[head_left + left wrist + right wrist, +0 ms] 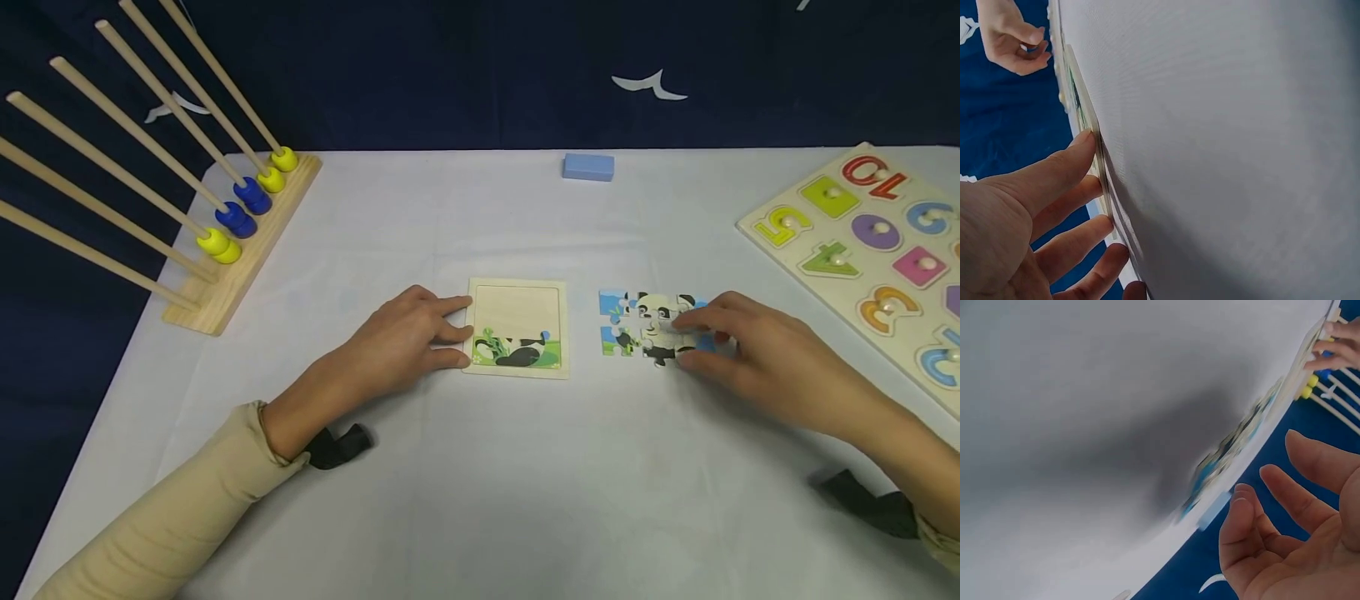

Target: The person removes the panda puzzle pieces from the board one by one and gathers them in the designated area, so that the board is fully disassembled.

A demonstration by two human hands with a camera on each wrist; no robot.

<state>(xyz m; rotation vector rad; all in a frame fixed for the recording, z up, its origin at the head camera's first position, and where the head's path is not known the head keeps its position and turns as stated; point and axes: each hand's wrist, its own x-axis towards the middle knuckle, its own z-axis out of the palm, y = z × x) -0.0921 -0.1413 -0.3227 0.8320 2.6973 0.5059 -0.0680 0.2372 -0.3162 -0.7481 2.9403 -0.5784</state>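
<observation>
Near the table's middle lies a square wooden puzzle tray (517, 308). Fitted pieces showing a panda's body and grass (517, 352) fill its lower part; bare wood shows above. My left hand (401, 337) touches the tray's left edge with extended fingertips, also visible in the left wrist view. Right of the tray, several loose panda puzzle pieces (615, 304) lie close together in rows. Over their right end hovers my right hand (772, 358), partly covering them in the head view. Its fingers are loosely bent, with a gap below them and nothing held in the right wrist view.
A wooden peg stand (251, 267) with yellow and blue beads stands at the left. A blue block (588, 167) lies near the back edge. To the right is a knobbed number-and-shape board (806, 229). Dark fabric (420, 75) hangs behind the table.
</observation>
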